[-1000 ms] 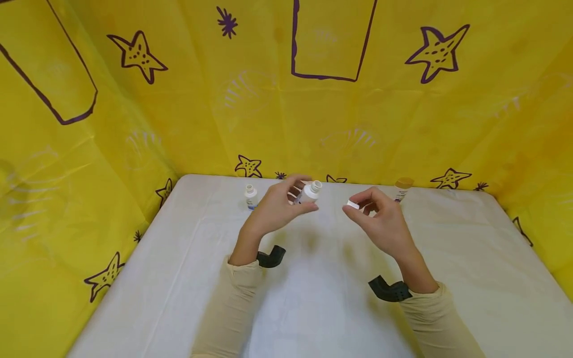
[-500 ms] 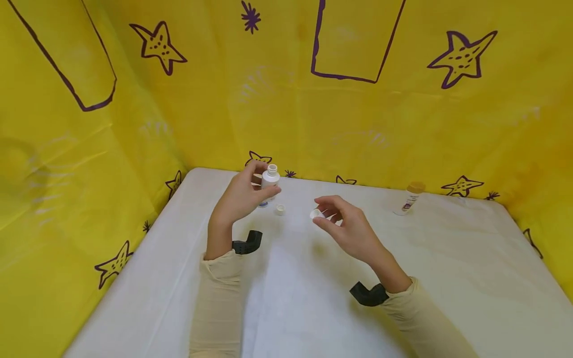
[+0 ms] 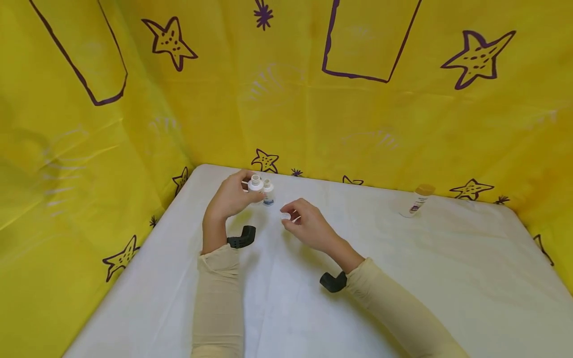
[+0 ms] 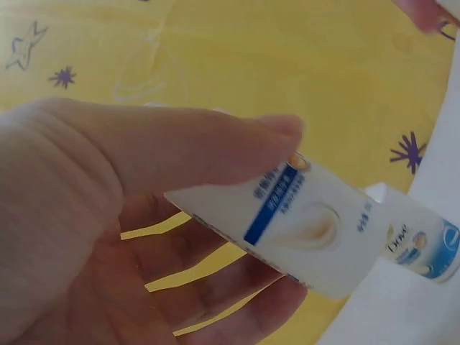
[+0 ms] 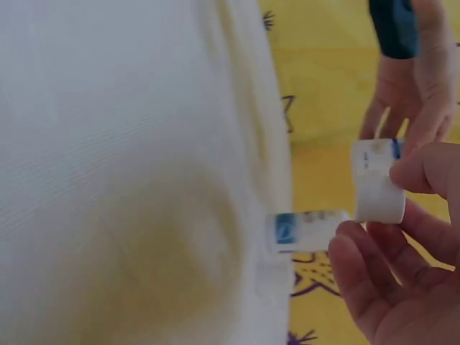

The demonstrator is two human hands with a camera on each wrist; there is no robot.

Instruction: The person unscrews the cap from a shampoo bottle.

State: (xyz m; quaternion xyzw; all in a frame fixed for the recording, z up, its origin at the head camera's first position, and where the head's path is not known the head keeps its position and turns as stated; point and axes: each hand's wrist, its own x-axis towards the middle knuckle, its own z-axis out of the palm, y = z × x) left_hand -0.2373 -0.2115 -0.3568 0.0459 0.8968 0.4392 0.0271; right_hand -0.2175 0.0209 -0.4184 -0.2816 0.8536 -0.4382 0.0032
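Note:
My left hand [image 3: 230, 196] holds a small white bottle [image 3: 255, 185], its neck uncovered and facing up. The thumb presses one side, with the fingers behind, in the left wrist view. Just right of it on the table stands a second uncapped white bottle [image 3: 268, 195], whose blue-based label reads Dove [image 4: 397, 241]. My right hand [image 3: 311, 226] pinches a white cap [image 5: 379, 200] between thumb and fingers, apart from the bottles in the head view. In the right wrist view, this cap overlaps the held bottle [image 5: 374, 154]; whether they touch, I cannot tell.
A pale tube with an orange-yellow cap [image 3: 424, 190] stands at the back right of the white-covered table [image 3: 286, 308]. Yellow cloth [image 3: 286, 109] with starfish drawings hangs behind and at both sides. Each wrist wears a black mount [image 3: 333, 282].
Both hands have moved left, the left one with the bottle, the right one with the cap. The loose cap seen on the table half a second ago is now out of sight near the right hand.

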